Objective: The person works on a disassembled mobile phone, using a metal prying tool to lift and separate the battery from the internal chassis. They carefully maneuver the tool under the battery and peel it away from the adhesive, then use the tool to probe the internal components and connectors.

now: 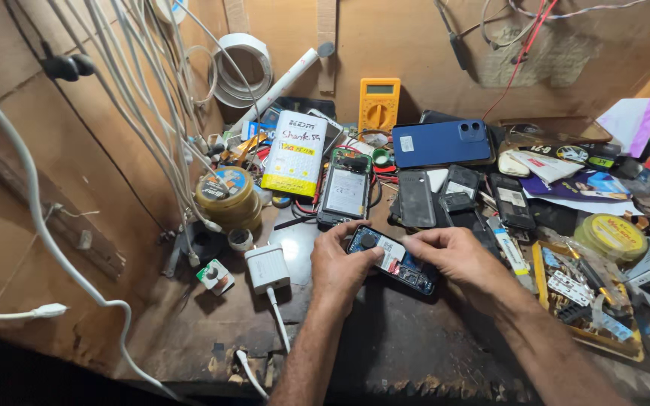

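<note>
An opened mobile phone [399, 261] with its back off lies at the middle of the worn workbench, showing a blue board and a white label. My left hand [340, 265] grips its left end, thumb by a small round black part. My right hand [451, 256] holds the right end, fingertips pressed on the phone's upper edge. Both forearms come in from the bottom of the view.
Behind the hands lie another opened phone [346, 189], a blue phone [442, 143], several dark phone backs [460, 197], a yellow multimeter [378, 104] and a yellow-white packet [296, 153]. A white charger [267, 268] sits left, tape rolls [225, 194] beyond. A parts tray [582, 297] stands right. White cables [133, 113] hang left.
</note>
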